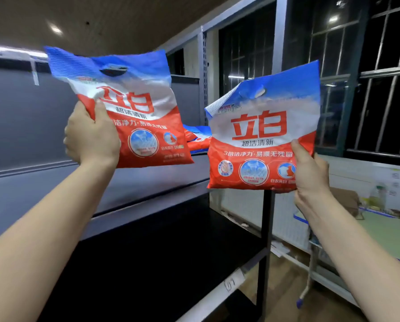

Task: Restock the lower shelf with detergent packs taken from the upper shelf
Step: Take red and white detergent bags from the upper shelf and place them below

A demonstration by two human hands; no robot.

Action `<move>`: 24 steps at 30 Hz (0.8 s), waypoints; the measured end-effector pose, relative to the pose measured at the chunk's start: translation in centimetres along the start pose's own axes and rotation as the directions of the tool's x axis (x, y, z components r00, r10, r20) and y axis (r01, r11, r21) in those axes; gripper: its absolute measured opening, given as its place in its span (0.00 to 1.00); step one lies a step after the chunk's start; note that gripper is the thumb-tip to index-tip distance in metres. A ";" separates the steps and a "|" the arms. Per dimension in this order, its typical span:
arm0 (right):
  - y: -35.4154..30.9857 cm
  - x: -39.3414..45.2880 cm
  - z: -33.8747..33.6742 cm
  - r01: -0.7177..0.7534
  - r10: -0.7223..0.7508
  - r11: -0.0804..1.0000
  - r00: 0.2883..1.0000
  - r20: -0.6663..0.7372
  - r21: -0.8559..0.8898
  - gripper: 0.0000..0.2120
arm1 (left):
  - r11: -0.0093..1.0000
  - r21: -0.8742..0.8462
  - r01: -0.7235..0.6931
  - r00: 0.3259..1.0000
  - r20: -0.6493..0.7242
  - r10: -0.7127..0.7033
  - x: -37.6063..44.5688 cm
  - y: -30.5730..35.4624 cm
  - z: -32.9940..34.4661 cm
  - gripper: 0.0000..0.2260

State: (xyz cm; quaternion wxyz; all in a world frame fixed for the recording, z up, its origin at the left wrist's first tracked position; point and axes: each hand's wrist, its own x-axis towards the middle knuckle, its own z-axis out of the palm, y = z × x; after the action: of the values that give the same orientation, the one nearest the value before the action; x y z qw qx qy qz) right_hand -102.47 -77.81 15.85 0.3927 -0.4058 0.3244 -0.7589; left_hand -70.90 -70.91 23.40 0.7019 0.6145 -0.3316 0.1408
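Observation:
Two red, white and blue detergent packs are held up in the air in front of the shelving. My left hand (91, 135) grips the lower left edge of the left pack (134, 108), which tilts to the left above the upper shelf (129, 182). My right hand (310, 173) grips the lower right corner of the right pack (261, 135), held upright past the shelf's right end. Another pack (198, 137) lies flat at the back right of the upper shelf, partly hidden. The lower shelf (171, 263) is dark below.
A metal upright post (267, 228) stands at the shelf's front right corner. A labelled shelf rail (231, 281) runs below. Barred windows (368, 89) fill the right. Low tables with cardboard and bottles (380, 198) sit beyond.

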 end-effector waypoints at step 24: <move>9.9 19.3 12.1 -0.136 0.229 0.948 0.920 0.318 -0.289 0.10 | 0.698 0.716 0.009 0.897 0.303 -0.323 5.5 -9.5 16.2 0.52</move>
State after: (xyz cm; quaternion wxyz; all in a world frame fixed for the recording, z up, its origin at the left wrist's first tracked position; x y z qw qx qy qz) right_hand -95.67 -101.22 20.35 0.4563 -0.5493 0.3836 -0.5856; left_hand -65.80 -89.50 20.06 0.3423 0.8765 -0.3334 0.0591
